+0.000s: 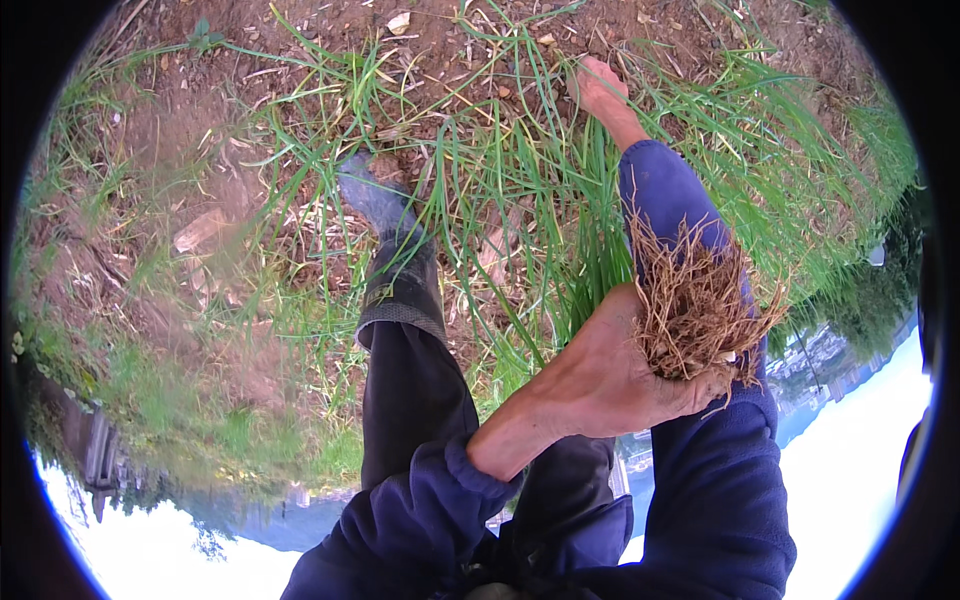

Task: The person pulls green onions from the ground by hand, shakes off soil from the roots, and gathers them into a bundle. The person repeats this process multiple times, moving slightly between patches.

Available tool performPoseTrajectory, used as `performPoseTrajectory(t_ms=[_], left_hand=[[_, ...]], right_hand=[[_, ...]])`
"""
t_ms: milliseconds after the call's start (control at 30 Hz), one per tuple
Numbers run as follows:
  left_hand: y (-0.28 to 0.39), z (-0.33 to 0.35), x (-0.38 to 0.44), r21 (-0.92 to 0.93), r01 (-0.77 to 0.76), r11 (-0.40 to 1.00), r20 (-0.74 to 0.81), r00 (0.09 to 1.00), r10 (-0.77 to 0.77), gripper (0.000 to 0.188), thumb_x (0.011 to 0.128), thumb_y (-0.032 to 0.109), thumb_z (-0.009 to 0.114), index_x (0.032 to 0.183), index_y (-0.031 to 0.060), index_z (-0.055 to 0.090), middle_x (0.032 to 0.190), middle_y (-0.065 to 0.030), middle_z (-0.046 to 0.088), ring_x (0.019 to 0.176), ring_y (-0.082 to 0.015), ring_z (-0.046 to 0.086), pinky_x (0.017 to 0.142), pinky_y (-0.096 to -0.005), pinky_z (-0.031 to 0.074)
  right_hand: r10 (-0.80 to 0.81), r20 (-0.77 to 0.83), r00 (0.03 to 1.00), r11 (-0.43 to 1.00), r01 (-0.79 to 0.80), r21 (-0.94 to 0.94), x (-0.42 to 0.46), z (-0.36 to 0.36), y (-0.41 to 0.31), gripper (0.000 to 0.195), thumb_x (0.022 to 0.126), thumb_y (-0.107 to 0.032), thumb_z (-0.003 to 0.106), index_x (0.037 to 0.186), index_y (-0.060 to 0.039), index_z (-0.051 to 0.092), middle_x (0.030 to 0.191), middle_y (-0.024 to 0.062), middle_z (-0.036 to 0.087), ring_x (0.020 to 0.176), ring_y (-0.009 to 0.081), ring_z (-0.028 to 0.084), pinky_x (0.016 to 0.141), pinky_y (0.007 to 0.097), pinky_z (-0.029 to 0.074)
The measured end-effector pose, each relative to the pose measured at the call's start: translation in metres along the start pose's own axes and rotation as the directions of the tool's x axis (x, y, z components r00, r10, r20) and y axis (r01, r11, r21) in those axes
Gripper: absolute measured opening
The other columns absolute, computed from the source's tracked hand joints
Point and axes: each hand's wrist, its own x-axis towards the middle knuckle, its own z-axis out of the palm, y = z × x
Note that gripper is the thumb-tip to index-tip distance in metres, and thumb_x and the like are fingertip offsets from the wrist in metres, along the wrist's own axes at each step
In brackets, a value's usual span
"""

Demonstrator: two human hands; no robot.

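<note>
My left hand (592,375) is closed around a bundle of uprooted chive-like plants. The bundle's tangle of brown roots (694,300) points up towards me, beside the thumb. Its long green leaves (600,277) hang below the hand and merge with the foliage behind. Farther out, my right hand (598,86) reaches down to the soil among standing green leaves (540,97). Its fingers are mostly hidden by its back and the leaves, so whether they grip a stem cannot be told. My right forearm passes behind the roots.
A muddy rubber boot (401,262) stands on the brown soil (480,26) left of the bundle. More narrow-leaved plants (795,135) grow to the right. A pale stone (398,23) and dry stalks lie on the ground. Wood-like debris (201,229) lies left of the boot.
</note>
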Motion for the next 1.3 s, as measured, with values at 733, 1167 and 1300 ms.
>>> performPoseTrajectory(t_ms=[733,1167,1300], left_hand=[[0.005,0.003,0.001,-0.461,0.107,0.881,-0.219,0.948,-0.230,0.027,0.076,0.006,0.072,0.099,-0.0003,0.060,0.077,-0.0023,0.063,0.062,-0.0079,0.057,0.052,-0.0231,0.046],[-0.026,0.001,0.018,-0.325,-0.061,0.944,-0.482,0.870,-0.110,0.025,0.074,-0.004,0.074,0.093,-0.0144,0.062,0.079,-0.0191,0.065,0.050,-0.0177,0.056,0.041,-0.0261,0.042],[-0.034,0.008,0.016,-0.265,-0.166,0.950,-0.511,0.860,0.007,0.035,0.076,-0.003,0.070,0.107,-0.0084,0.055,0.075,-0.0150,0.062,0.053,-0.0167,0.055,0.042,-0.0260,0.043]], right_hand=[[0.344,-0.195,0.919,0.730,-0.131,0.670,-0.148,-0.105,0.009,0.036,0.085,-0.031,0.050,0.078,0.0030,0.060,0.069,0.0240,0.063,0.061,0.0426,0.063,0.062,0.0483,0.050],[0.666,-0.331,0.668,0.523,-0.103,0.846,-0.339,-0.246,0.107,0.029,0.088,-0.021,0.051,0.080,0.0045,0.060,0.058,0.0143,0.063,0.051,0.0232,0.064,0.048,0.0347,0.048],[0.727,-0.175,0.664,0.190,0.051,0.980,-0.402,-0.295,0.118,0.029,0.087,-0.017,0.050,0.087,0.0098,0.060,0.062,0.0143,0.064,0.051,0.0209,0.065,0.042,0.0253,0.047]])
